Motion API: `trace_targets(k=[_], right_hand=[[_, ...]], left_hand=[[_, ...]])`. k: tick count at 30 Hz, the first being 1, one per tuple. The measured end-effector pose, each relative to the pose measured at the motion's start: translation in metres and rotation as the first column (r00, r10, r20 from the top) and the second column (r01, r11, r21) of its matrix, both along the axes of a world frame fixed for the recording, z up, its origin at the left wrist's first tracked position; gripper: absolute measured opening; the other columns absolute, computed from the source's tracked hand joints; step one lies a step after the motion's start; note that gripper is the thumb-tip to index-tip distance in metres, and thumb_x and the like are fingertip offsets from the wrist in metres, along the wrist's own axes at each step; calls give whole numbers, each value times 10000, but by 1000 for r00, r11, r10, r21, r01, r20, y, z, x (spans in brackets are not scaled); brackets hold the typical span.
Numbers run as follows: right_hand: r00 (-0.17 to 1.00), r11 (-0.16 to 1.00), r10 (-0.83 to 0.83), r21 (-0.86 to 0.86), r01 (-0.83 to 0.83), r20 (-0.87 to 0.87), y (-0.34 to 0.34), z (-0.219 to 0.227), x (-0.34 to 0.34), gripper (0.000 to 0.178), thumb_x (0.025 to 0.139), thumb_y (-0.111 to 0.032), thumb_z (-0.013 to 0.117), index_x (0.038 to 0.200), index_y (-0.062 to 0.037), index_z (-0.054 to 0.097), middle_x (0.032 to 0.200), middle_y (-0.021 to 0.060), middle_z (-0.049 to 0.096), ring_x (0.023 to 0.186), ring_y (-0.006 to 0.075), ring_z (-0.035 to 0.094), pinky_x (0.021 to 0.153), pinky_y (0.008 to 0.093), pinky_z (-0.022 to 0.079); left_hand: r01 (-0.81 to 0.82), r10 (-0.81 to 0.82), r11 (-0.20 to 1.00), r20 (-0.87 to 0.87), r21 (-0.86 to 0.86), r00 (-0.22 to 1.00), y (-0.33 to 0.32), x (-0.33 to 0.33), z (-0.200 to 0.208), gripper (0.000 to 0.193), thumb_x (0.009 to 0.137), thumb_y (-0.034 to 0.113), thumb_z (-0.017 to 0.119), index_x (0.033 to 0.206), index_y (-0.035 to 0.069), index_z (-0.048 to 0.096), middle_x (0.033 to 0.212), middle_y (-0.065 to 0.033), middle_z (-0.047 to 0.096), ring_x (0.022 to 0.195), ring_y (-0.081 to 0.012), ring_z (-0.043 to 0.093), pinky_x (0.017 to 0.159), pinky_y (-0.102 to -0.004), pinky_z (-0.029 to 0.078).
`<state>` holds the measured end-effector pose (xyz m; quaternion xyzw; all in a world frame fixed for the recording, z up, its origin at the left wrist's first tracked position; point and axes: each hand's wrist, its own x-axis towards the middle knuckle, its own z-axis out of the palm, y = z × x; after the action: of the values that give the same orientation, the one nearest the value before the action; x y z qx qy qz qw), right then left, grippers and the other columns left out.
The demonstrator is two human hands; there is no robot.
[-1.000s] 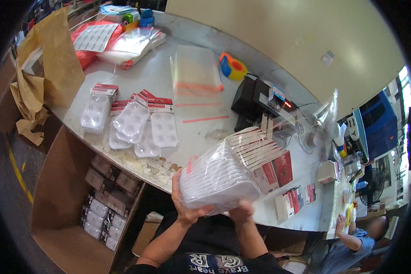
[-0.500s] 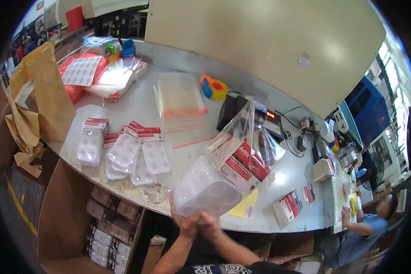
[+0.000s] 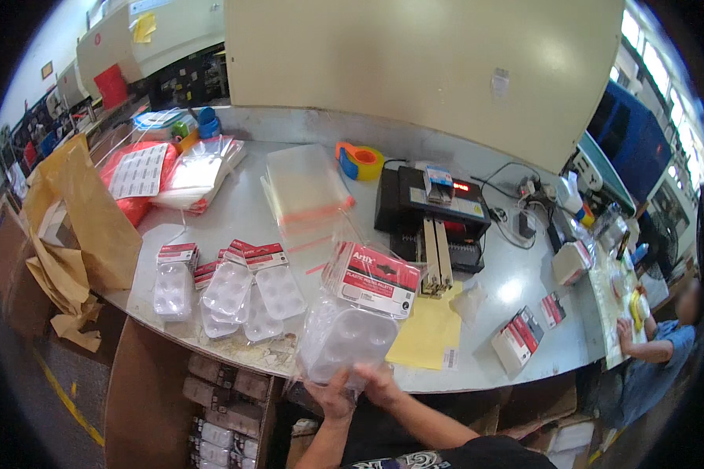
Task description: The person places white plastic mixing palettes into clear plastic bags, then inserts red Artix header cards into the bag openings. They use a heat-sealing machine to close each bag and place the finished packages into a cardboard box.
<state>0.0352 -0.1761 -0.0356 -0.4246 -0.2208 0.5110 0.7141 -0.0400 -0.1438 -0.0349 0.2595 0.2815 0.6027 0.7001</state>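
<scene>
Palettes (image 3: 344, 344) stacked in clear film, held at the near edge of the desk (image 3: 477, 356), red-and-white cards (image 3: 375, 281) at their far end. Left hand (image 3: 336, 396) gripping the lower end from the left; right hand (image 3: 379, 384) with fingers against that same end; cannot tell whether closed. Below the desk's near edge, toward the left, a carton (image 3: 145, 399) with white packs (image 3: 215, 439). Above it, near the left edge, a neat pile (image 3: 172, 291) of carded palettes, an overlapping cluster (image 3: 252, 295) just beside. Right of the held stack, a yellow sheet (image 3: 424, 338); toward the near right corner, a card stack (image 3: 516, 341). Past the right edge, a person (image 3: 655, 359) in blue. Beyond the sheet, a black machine (image 3: 430, 195) with a red display. Farther left, clear bags (image 3: 309, 187) lying flat; near the back edge, a tape dispenser (image 3: 360, 162). Toward the far left corner, a red bag (image 3: 139, 172). Behind the back edge, a cream panel (image 3: 414, 62).
</scene>
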Motion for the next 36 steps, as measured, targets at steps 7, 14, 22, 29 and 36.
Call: trace_targets(k=[7,14,22,29,36], right_hand=[[995,979,-25,-199,45,98,9,6,-1,755,841,-328,673,1406,-3,293,1357,170,394,1257,260,397,1051,385,346],[987,943,-60,-316,104,148,-47,-30,31,952,810,-143,738,1481,-42,70,1398,225,365,1271,300,430,1019,388,391],[371,905,-253,83,416,894,-112,27,41,386,681,-59,812,1014,-27,619,958,119,656,856,210,645,723,293,504],[-108,873,456,-420,249,883,-82,37,49,289,815,-41,620,1102,-21,590,1100,183,630,946,352,624,736,416,517],[123,983,184,-183,-13,975,-72,33,5,173,737,-56,738,876,-61,636,812,70,664,686,227,655,587,306,505]], left_hand=[[-25,30,997,78,-70,997,-1,18,-25,471,821,88,619,1245,-31,452,1144,-117,551,1023,-234,564,872,-358,493],[344,-323,896,119,-280,939,-6,13,-11,343,964,238,559,1218,15,505,1086,-36,578,970,-146,576,855,-293,479],[464,395,810,-918,358,18,-14,-60,40,576,741,350,791,1108,-9,530,859,-127,622,862,-257,630,700,-346,502],[610,77,789,-997,78,29,14,-65,14,127,843,165,687,861,43,660,698,-70,682,631,-197,676,576,-285,513],[603,-374,763,-919,-231,122,7,-76,20,131,829,142,711,849,12,707,722,-60,709,645,-75,659,580,-215,502]])
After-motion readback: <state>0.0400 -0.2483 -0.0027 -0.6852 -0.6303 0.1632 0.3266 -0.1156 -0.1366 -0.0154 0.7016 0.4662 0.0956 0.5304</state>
